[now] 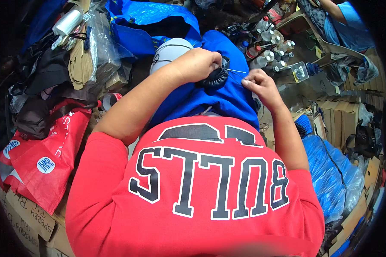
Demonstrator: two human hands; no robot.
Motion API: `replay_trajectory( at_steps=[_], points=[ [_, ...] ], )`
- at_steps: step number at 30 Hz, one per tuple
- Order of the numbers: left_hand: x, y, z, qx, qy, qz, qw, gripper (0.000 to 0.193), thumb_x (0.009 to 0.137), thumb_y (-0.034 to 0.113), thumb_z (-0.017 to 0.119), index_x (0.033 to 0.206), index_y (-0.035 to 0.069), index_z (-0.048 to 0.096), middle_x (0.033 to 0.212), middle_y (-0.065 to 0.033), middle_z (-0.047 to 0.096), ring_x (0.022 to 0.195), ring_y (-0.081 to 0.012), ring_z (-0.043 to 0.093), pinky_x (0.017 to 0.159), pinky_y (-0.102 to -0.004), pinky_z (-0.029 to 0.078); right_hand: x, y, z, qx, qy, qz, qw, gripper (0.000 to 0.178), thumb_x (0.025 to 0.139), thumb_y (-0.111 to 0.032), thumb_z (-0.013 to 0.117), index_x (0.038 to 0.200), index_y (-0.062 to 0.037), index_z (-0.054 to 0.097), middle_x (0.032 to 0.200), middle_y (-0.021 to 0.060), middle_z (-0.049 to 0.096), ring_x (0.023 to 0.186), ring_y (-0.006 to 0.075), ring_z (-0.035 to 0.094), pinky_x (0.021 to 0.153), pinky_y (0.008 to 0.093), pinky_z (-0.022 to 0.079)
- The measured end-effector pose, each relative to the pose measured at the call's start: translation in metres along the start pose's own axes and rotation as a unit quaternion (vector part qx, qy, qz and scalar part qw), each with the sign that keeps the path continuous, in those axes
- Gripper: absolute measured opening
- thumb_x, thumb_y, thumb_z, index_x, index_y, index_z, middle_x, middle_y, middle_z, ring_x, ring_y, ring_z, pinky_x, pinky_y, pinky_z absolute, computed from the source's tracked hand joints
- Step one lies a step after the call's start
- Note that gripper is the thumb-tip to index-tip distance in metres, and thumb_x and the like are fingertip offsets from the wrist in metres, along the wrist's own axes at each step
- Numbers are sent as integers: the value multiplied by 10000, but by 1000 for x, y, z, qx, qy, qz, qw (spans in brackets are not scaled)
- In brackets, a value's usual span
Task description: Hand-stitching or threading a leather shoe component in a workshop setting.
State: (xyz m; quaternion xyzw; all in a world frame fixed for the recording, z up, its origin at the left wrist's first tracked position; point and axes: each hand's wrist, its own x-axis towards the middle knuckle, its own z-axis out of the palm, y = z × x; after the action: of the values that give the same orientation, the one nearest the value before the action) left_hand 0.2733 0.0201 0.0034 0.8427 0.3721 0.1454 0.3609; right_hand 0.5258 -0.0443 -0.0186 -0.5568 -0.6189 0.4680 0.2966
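A: Starting at the far left: one red bag [43, 158] slumped on one cardboard box [25, 222], and one dark brown bag [34, 118] just above it.

B: And over that, a clutter of black straps and one plastic-wrapped roll [67, 21] near the top edge.

A: Moving in, one tape roll [111, 99] peeks out beside the left forearm. Above it, one big blue bag [154, 21], and below that one pale grey dome [169, 51] crossed by a black cord.

B: Now the hands. Two of them, both the person's own. The left hand [197, 64] is closed around one black ruffled pad [214, 77], pinching it at its upper edge.

A: Where does that pad sit?

B: On the blue cloth [218, 96] across the lap, centre of the view, just beyond the red shirt [193, 188].

A: And there's one thin needle [236, 70], sticking out from the pad toward the right.

B: The right hand [261, 85] is just beside it, fingers curled shut in a pinch. What it grips is too fine to make out; possibly thread, I can't tell.

A: Further right, a cluster of small bottles [270, 47], about ten, too crowded for an exact count. One clear plastic packet [300, 72] next to them.

B: Top right, one other person in a blue top [351, 25]. Lower right, one blue plastic sack [330, 171] and stacked cardboard [339, 118].
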Motion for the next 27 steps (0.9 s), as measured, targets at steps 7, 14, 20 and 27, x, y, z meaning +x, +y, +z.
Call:
replay_trajectory(
  at_steps=[7, 14, 20, 27],
  points=[
    [4, -1, 3, 62, -4, 79, 995, 128, 838, 120, 559, 940, 50, 593, 749, -155, 626, 709, -309, 626, 645, -382, 480, 31, -11, -32, -75, 73, -32, 994, 188, 794, -188, 685, 848, -8, 677, 860, 48, 579, 844, 149, 534, 763, 257, 411],
    [0, -6, -1, 41, -29, 36, 998, 121, 851, 146, 555, 924, 53, 579, 763, -162, 622, 729, -333, 618, 643, -393, 475, 26, -37, -19, -251, 55, -110, 960, 138, 810, -157, 635, 912, -68, 664, 911, 80, 593, 874, 228, 594, 750, 345, 466],
    [1, -6, -2, 56, -35, 47, 997, 120, 845, 147, 555, 929, 65, 580, 795, -173, 618, 746, -333, 614, 658, -405, 474, 30, -59, 24, -477, -69, -198, 853, 106, 820, -134, 527, 922, -132, 555, 820, 52, 639, 845, 258, 597, 790, 398, 392],
    [-64, -69, -53, 172, 19, 5, 985, 96, 843, 75, 538, 931, 46, 565, 767, -142, 577, 733, -303, 570, 674, -374, 451, 15, -10, -22, -423, -48, -160, 890, 70, 778, -101, 578, 845, -120, 570, 802, 87, 644, 809, 284, 598, 748, 396, 412]
  ],
)
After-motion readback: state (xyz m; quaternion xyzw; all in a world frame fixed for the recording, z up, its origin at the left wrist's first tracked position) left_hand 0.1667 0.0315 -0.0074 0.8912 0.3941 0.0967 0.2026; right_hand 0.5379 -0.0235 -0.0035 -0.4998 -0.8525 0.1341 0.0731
